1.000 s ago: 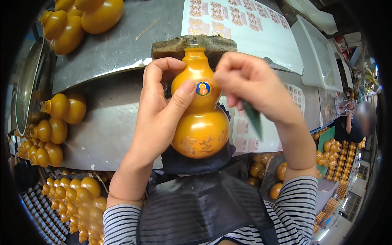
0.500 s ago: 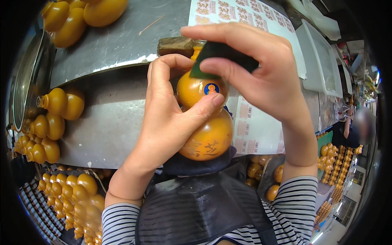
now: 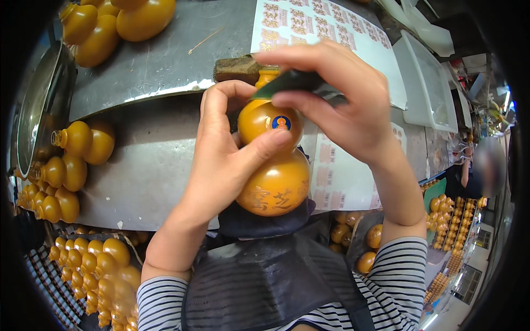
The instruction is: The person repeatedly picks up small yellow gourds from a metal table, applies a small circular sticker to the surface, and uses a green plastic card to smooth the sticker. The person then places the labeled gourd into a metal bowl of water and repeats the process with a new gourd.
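Note:
A yellow-brown gourd-shaped bottle (image 3: 279, 179) lies in front of me, its neck pointing away and its base near a dark cloth pad (image 3: 265, 222). On its upper bulb is a small round blue decal (image 3: 281, 123); brown characters mark the lower bulb. My left hand (image 3: 223, 151) is wrapped round the upper bulb, thumb below the decal. In my right hand (image 3: 345, 96), a dark green flat scraper-like piece (image 3: 290, 83) is pinched between thumb and fingers. Its edge meets the upper bulb just below the neck.
A wooden block (image 3: 236, 70) sits by the bottle's neck. Decal sheets (image 3: 337, 33) lie beyond and right, near a white plastic bin (image 3: 422, 83). More gourd bottles (image 3: 83, 146) stand left and lower left. A metal basin (image 3: 38, 110) is far left; another person (image 3: 488, 165) is far right.
My right hand has turned the green piece flatter and shifted slightly left and down. The left hand keeps its hold on the bottle.

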`<state>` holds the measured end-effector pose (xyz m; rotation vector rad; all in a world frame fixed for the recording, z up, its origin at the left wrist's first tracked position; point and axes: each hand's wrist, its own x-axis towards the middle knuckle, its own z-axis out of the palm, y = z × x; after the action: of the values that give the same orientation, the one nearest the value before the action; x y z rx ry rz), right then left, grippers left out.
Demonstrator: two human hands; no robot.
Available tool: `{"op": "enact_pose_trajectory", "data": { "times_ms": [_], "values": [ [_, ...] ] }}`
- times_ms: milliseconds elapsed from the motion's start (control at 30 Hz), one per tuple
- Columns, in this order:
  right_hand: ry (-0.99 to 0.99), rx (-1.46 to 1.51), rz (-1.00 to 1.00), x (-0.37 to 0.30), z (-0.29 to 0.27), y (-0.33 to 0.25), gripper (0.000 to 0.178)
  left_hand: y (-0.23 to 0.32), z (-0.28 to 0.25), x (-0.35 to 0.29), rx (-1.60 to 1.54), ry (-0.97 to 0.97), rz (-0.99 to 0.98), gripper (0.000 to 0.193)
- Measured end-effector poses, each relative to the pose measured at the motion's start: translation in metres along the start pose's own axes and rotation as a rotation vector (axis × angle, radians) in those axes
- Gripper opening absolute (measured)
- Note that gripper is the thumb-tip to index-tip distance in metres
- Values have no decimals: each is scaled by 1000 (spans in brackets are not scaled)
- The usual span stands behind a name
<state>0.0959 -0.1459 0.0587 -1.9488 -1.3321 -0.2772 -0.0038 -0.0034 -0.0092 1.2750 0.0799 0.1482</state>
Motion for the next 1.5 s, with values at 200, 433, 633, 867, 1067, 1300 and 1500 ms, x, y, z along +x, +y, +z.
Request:
{"op": "enact_pose_trajectory", "data": {
  "times_ms": [200,433,633,867,1067,1300,1500],
  "values": [
    [-23,-79,-205,-53,-12,-15,16,4,-3,4,4,-6,-45,42],
    [108,160,401,-34,-6,-6,19,1,1,3,49,6,5,43],
    [-33,98,326,-13,-16,-5,17,2,0,2,26,-3,13,39],
    [-53,-126,31,8,4,-2,20,5,-3,3,-105,-25,-82,36],
    [-5,-265,-301,-31,16,-34,23,4,-6,3,-150,-28,-48,48],
    [61,-116,-107,-57,-1,-27,21,10,-5,4,65,19,-16,41],
    [228,411,600,-60,-43,-18,13,2,12,15,296,130,6,44]
  ]
}}
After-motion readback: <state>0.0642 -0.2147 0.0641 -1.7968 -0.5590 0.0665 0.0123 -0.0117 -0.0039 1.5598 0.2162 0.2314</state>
